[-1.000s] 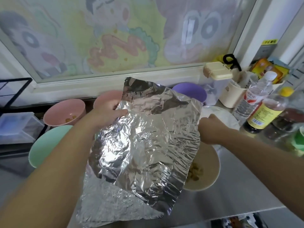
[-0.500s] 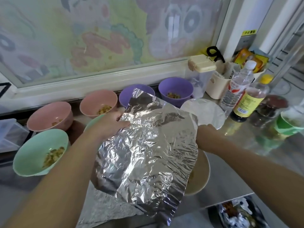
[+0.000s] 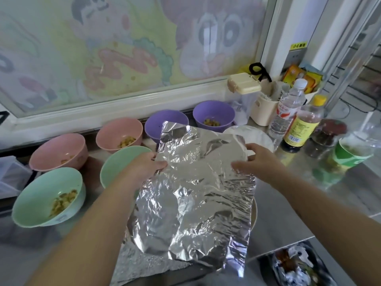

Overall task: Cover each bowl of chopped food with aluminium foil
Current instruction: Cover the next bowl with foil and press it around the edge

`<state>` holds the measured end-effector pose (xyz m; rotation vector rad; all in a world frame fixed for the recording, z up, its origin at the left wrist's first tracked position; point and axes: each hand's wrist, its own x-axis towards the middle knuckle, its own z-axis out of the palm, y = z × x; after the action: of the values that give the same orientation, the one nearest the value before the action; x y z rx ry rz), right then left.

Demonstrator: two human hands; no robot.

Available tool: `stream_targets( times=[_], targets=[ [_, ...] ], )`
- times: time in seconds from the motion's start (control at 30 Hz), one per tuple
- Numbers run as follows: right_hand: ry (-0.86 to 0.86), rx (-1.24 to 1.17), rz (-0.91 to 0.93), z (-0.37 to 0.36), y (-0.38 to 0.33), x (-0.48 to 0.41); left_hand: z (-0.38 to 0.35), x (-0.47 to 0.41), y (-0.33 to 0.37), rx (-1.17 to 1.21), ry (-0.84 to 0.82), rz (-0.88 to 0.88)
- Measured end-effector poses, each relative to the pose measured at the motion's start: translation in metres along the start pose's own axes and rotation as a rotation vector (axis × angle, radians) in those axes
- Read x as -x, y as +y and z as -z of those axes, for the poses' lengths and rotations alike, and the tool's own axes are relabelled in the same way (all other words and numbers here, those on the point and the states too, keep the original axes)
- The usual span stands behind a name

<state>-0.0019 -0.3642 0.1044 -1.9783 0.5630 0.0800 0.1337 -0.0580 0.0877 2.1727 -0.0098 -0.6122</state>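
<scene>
Bowls, six, uncovered, ranked along window side, likely queued for covering: green bowl (image 3: 35, 195) and pink bowl (image 3: 55, 153) far left, chopped food inside; more pink, green and purple behind.
Left hand (image 3: 144, 166): pinches foil sheet (image 3: 195, 193) at left edge.
Foil sheet: crumpled, spread over cream bowl (image 3: 254, 213) at worktop (image 3: 288, 213) front, apparently for centring before pressing down.
Spare foil (image 3: 140, 263): flat beneath.
Right hand (image 3: 259, 159): grips opposite edge, keeps sheet stretched.
Bottles (image 3: 303, 124): far right, apart from work.
</scene>
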Motion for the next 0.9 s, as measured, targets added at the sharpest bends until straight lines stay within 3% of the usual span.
stream_targets(
  times=[0.17,0.33,0.4,0.47,0.53,0.6,0.7,0.77,0.9],
  targets=[
    [0.159,0.190,0.035,-0.002,0.021,-0.005,-0.029,0.010,-0.006,0.084,-0.053,0.012],
    [0.215,0.311,0.046,-0.008,0.037,-0.007,-0.054,0.026,-0.007,-0.085,0.011,-0.001],
    [0.231,0.321,0.037,-0.009,0.042,-0.009,-0.059,0.042,0.003,-0.210,0.106,0.001],
    [0.233,0.312,0.031,-0.011,0.045,-0.012,-0.071,0.060,0.011,-0.442,0.377,-0.208],
    [0.228,0.294,0.028,-0.014,0.048,-0.015,-0.091,0.084,0.022,-0.526,0.554,-0.655],
    [0.221,0.284,0.027,-0.015,0.052,-0.018,-0.116,0.095,0.021,-0.579,0.482,-1.065],
    [0.227,0.301,0.025,-0.016,0.055,-0.022,-0.140,0.093,0.005,-0.690,0.297,-1.338],
    [0.230,0.314,0.026,-0.016,0.055,-0.024,-0.145,0.082,-0.007,-0.767,0.188,-1.337],
    [0.197,0.329,0.007,-0.015,0.051,-0.022,-0.142,0.068,-0.018,-1.060,-0.064,-1.000]
  ],
)
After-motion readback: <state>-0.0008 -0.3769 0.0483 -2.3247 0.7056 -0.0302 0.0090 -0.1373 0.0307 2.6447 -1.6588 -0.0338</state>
